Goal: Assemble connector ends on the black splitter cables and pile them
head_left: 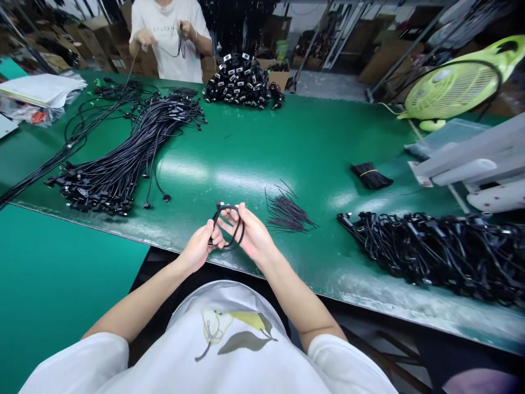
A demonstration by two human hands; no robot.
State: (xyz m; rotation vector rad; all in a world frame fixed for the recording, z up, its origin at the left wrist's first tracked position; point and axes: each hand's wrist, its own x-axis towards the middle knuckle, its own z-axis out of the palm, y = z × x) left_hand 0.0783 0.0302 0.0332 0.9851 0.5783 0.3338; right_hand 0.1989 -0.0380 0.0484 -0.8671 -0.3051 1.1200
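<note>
Over the near edge of the green table (287, 148) both my hands hold one black cable (234, 210) wound into a small coil. My left hand (199, 246) pinches the coil's left side. My right hand (250, 232) is inside the loop, fingers curled round its strands. A plug end sticks up at the coil's top. Just right of my right hand lies a loose heap of thin black twist ties (287, 213).
A long bundle of uncoiled black cables (123, 158) lies at left. Coiled cables (443, 251) are piled at right, more (240, 82) at the far edge. A tied bundle of ties (371, 176), a green fan (455, 87) and another person (170, 35) handling a cable are beyond.
</note>
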